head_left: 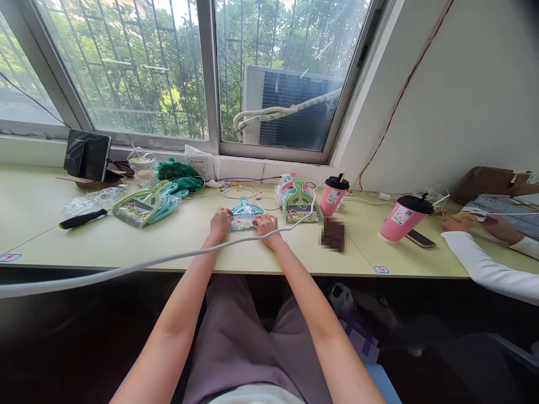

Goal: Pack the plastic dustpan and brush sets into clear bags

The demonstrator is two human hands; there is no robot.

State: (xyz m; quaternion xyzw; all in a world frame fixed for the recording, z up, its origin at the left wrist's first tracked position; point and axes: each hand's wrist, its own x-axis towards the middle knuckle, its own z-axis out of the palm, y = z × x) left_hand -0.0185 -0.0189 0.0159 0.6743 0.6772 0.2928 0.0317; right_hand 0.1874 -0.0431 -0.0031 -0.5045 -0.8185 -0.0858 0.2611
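Observation:
A teal toy dustpan-and-brush set (245,214) in clear packaging lies on the pale green table (177,241) straight ahead. My left hand (220,220) rests on its left edge with fingers curled onto the packaging. My right hand (266,225) presses on its right edge, fingers bent over it. Both hands grip the packet between them. A white cable (168,259) runs across the table over my forearms.
A pile of green and teal sets (145,205) lies to the left, with a black-handled tool (83,219) and a dark tablet (87,155). More packaged sets (297,202) and two pink cups (334,196) (405,219) stand to the right. Another person's white-sleeved arms (484,264) work at far right.

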